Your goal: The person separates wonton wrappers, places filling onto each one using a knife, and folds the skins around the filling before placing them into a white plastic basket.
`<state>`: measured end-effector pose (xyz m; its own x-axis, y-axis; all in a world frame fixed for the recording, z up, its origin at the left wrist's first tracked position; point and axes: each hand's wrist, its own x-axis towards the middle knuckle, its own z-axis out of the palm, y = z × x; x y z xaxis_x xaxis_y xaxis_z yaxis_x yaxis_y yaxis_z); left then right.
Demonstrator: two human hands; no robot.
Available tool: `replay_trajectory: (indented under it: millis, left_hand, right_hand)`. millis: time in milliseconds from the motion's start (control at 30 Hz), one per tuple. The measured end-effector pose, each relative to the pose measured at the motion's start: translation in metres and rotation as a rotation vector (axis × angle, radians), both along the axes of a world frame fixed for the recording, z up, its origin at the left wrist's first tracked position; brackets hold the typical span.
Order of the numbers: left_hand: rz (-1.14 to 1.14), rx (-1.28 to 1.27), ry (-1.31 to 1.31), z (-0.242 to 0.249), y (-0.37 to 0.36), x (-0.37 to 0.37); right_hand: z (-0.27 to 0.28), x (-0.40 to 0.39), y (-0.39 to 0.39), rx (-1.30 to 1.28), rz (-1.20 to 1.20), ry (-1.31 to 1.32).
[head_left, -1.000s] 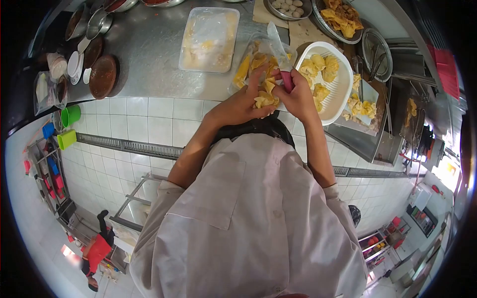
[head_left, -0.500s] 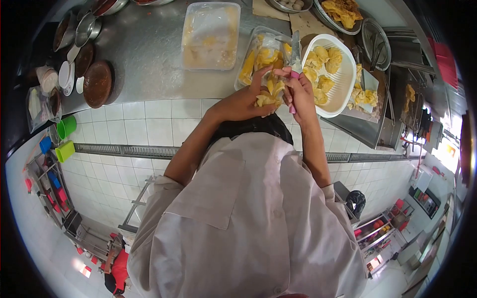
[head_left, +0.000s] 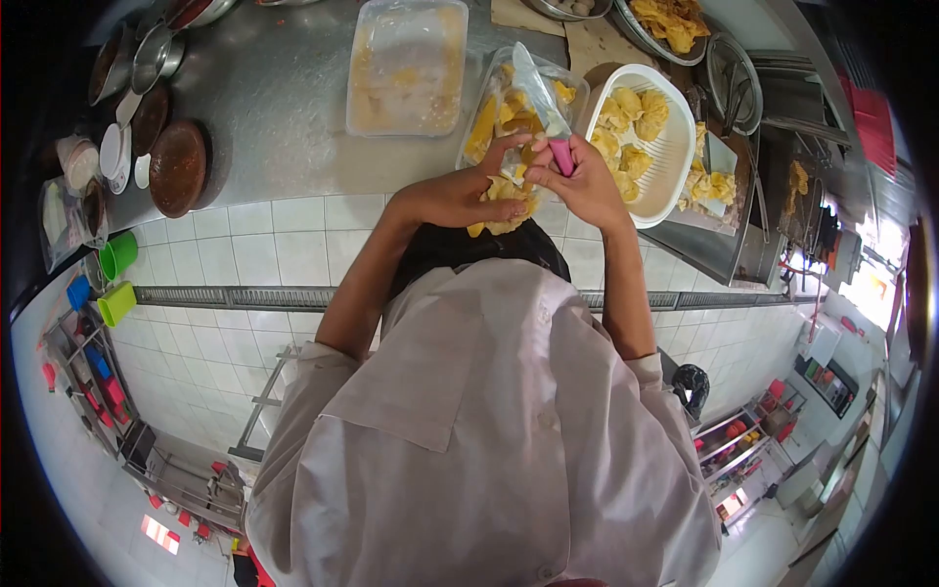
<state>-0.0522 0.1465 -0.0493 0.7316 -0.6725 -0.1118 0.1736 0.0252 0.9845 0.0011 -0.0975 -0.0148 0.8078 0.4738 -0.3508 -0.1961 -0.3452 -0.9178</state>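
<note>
My left hand [head_left: 455, 199] is closed around a yellow dumpling wrapper [head_left: 507, 217], held over the counter's front edge. A knife [head_left: 533, 90] with a pink handle is in my right hand [head_left: 590, 186]; its broad blade, smeared pale near the handle, points up and away. Both hands are close together, and the fingers partly hide the wrapper. Just beyond them is a clear plastic container [head_left: 472, 147] with yellow wrapper pieces inside. To the right, a white ridged tray [head_left: 681, 122] holds several yellow dumplings [head_left: 651, 115].
A cloudy plastic tub [head_left: 406, 73] stands on the steel counter [head_left: 284, 108]. Brown bowls [head_left: 179, 168] and metal pots [head_left: 152, 59] are at the left. More dumplings [head_left: 722, 188] lie on the right side, below a strainer [head_left: 736, 83]. A floor drain [head_left: 245, 298] runs behind me.
The knife has turned from nearly upright to leaning left, its blade now over the clear container. The wrapper in my left hand sits lower and more bunched. The view has shifted slightly.
</note>
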Motion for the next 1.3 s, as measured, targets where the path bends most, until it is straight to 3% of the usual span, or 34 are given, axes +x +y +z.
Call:
replay_trajectory:
  millis: [133,267,400,567,600,733,933,1133,1233,1300]
  left_hand:
    - [0.114,-0.051,-0.003,-0.005,0.003,-0.002]
    - [0.412,-0.196,0.271,-0.007,0.013,-0.012]
    - [0.948,-0.473,0.418,-0.019,0.011,-0.013]
    - [1.098,-0.593,0.419,-0.015,0.026,-0.018]
    - [1.127,-0.604,0.420,-0.013,0.026,-0.019]
    - [1.111,-0.621,0.394,-0.014,0.029,-0.027]
    - [1.048,-0.576,0.320,-0.026,0.029,-0.037]
    - [1.069,-0.558,0.327,-0.024,0.030,-0.039]
    - [1.067,-0.549,0.331,-0.024,0.030,-0.040]
    - [1.063,-0.536,0.339,-0.025,0.029,-0.039]
  right_hand:
    - [0.006,0.011,0.018,-0.104,-0.088,-0.193]
    - [-0.003,0.027,0.033,-0.470,-0.319,-0.374]
    - [-0.067,0.031,0.031,-0.585,-0.202,-0.428]
    - [-0.095,0.018,0.039,-0.698,-0.151,-0.553]
    - [-0.093,0.018,0.038,-0.729,-0.147,-0.477]
    - [-0.097,0.018,0.036,-0.821,-0.138,-0.609]
    - [-0.098,0.029,0.027,-0.688,-0.165,-0.633]
    - [-0.083,0.031,0.026,-0.671,-0.189,-0.465]
    - [-0.099,0.030,0.018,-0.716,-0.143,-0.767]
    - [-0.103,0.026,0.015,-0.860,-0.075,-0.774]
